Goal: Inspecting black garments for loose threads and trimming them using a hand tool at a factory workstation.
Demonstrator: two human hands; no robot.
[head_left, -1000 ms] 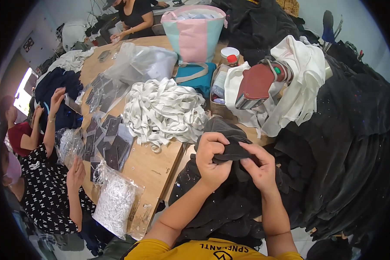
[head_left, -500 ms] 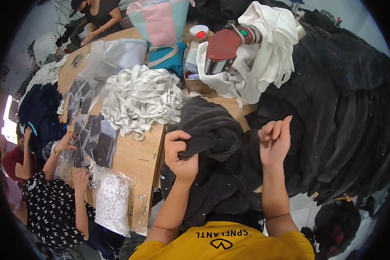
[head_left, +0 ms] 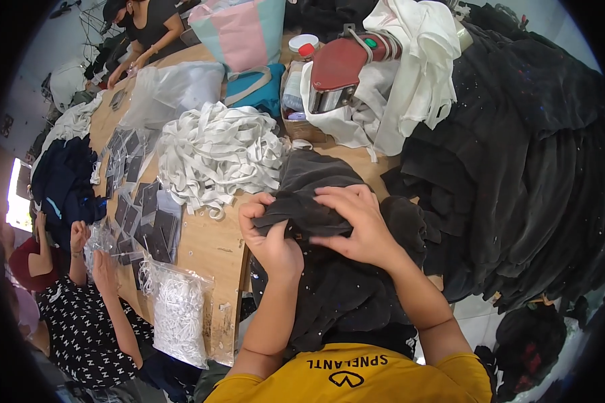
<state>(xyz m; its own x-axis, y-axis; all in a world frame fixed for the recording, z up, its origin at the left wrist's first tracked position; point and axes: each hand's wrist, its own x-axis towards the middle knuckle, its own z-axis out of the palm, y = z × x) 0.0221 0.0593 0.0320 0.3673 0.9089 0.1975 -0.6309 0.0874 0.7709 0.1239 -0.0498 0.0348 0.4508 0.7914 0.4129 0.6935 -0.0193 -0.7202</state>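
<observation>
A dark grey garment of soft cloth lies bunched at the table's near edge and hangs down over my lap. My left hand is closed round a gathered fold of it, thumb nearest me. From the other side my right hand grips the same fold, its fingers over the top and its thumb beneath. The cloth between the hands is lifted and folded over, so the fingertips are partly hidden.
Heaped white fabric strips lie beyond my left hand, near a bag of white cords. A red cutting tool rests on white cloth. Dark garments pile up at the right. Co-workers sit on the left and at the far end.
My right hand, earlier raised apart from the cloth on the right, has come in to grip the garment beside my left hand. The left hand keeps its hold, turned slightly.
</observation>
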